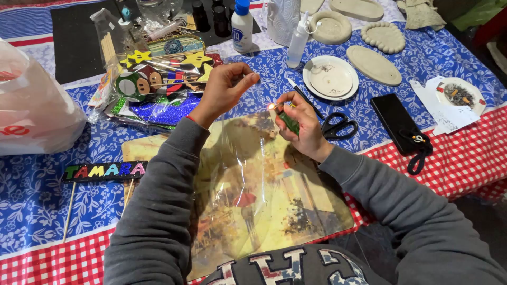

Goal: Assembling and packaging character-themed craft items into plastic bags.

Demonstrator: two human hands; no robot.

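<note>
lighter (289, 121): green one, was in the right hand (301, 126), held upright over the middle of the table (465, 158), small flame lit at the top near the thumb
right hand: fingers were curled tight round the lighter, thumb up on the top of it
left hand (224, 89): raised just left of the flame, fingertips pressed together pinching the top edge of some clear film (253, 174); what exactly sat between the fingertips was too small to tell
film: thin see-through sheet, hung from the left hand down toward the lap, pretty crinkly and shiny
board (296, 211): flat picture with a yellowish painted street scene, lay under the film right in front of the person
scissors (338, 125): black handles, were lying just right of the right hand
phone (397, 122): black, face down-ish, further right, with a dark cord looped beside it
plate (330, 78): white, round, behind the scissors
bottle (298, 39): white squeeze one, stood behind the plate
stars (196, 59): yellow glitter shapes in a clear packet with other foam cutouts, left of the left hand
sign (104, 170): black glitter strip with coloured letters on a stick, near the left elbow
bag (31, 105): white plastic, far left edge of the table
ashtray (460, 95): small white dish with butts, far right
</note>
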